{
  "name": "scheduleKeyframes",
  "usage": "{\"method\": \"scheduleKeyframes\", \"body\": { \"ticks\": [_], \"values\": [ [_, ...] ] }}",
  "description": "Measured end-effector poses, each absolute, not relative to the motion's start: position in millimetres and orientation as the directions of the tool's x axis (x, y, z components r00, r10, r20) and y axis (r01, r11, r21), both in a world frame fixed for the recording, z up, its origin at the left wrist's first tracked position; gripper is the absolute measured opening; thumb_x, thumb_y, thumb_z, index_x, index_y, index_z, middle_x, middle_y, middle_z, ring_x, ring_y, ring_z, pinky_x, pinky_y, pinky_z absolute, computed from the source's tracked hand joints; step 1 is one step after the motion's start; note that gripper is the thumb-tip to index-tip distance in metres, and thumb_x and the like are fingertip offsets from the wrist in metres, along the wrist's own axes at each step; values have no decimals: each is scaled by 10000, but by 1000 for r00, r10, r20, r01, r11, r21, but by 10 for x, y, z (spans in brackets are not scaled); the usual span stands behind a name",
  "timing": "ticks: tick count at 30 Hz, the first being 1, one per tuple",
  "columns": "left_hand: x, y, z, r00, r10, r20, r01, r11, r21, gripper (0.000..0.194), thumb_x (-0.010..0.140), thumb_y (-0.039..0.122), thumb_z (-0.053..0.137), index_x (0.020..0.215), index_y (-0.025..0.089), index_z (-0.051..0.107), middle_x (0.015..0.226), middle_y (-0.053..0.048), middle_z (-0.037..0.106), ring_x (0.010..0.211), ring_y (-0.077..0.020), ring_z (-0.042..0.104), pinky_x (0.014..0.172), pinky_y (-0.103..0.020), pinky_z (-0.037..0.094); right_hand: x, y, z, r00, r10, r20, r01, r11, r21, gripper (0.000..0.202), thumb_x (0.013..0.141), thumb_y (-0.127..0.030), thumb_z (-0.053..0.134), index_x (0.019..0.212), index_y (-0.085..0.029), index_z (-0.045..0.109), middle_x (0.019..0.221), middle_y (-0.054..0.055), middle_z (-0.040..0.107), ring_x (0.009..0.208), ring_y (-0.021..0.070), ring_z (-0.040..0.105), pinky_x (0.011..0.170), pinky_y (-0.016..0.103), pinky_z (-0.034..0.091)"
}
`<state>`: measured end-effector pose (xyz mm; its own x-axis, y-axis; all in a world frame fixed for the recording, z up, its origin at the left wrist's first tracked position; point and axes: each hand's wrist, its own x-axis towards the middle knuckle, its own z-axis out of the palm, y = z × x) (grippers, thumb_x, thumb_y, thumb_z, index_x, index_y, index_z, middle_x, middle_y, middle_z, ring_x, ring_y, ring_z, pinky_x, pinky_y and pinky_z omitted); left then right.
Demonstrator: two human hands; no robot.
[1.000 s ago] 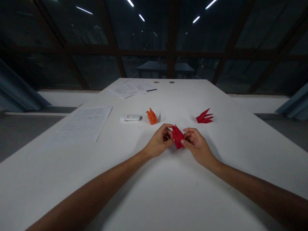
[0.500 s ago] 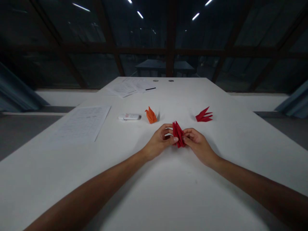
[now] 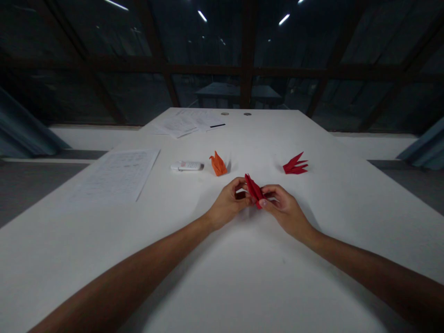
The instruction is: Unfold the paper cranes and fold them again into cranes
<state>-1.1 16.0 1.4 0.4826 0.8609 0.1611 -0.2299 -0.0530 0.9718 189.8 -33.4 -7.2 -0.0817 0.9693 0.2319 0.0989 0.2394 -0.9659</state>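
Jointly, the left hand (image 3: 227, 203) and right hand (image 3: 287, 212) have their grip clamped on folded red paper (image 3: 254, 188).

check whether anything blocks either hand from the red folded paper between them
Nothing visible stands in the way: the right hand pinches the red folded paper directly, and the left hand is at its other side, exact contact unclear.

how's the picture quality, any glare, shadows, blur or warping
Head view: dim overall, with light streaks showing in the dark windows; head view: soft shadows on the white table near the left hand and right hand; head view: the red paper has soft detail, writing on the sheets is unreadable; head view: outer window bars slant.
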Motion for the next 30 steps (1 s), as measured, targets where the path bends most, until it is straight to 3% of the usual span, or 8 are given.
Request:
{"method": "scheduleKeyframes", "body": {
  "ticks": [4,10,15,19,25,30],
  "values": [
    [-1,149,31,469,864,183,-215,-90,973,392,750,196,842,1066,170,610,1050,-37,647,901,-150,656,860,-316,525,1891,-349,-76,-40,943,331,211,332,-919,342,820,-310,786,1105,-256,605,1117,61,685,994,237,653,910,407,539],
    [3,134,27,479,861,169,-211,-74,975,342,774,273,842,959,168,574,1006,-53,699,890,-169,675,871,-363,536,1885,-373,-22,-37,862,506,397,478,-784,134,849,-169,677,940,-254,629,1002,40,622,926,224,610,851,383,503],
    [2,122,24,498,854,150,-207,-51,977,360,782,273,838,1008,164,580,1012,-63,708,904,-178,686,871,-368,537,1902,-386,-16,-40,879,476,425,446,-788,114,897,-170,622,979,-249,627,972,39,657,898,220,621,848,385,494],
    [1,111,46,490,857,159,-195,-70,978,342,793,265,827,1016,163,588,1052,-66,694,885,-159,667,764,-292,531,1918,-365,-50,-25,921,389,370,370,-852,76,946,-245,601,1021,-244,609,962,45,703,898,228,666,828,384,516],
    [-30,92,68,537,820,198,-198,-106,974,331,786,270,831,988,175,586,1377,-115,591,872,-145,659,691,-271,535,1924,-339,-54,-103,915,389,314,401,-860,116,947,-297,620,1052,-249,637,1104,68,677,992,243,656,855,391,537],
    [-36,105,44,565,799,207,-180,-125,976,339,781,296,842,947,164,578,970,-52,690,788,-140,648,710,-279,524,1925,-330,-55,-119,919,376,251,394,-884,135,938,-320,641,1052,-247,641,1062,60,667,970,237,650,863,391,537]
  ]
}}
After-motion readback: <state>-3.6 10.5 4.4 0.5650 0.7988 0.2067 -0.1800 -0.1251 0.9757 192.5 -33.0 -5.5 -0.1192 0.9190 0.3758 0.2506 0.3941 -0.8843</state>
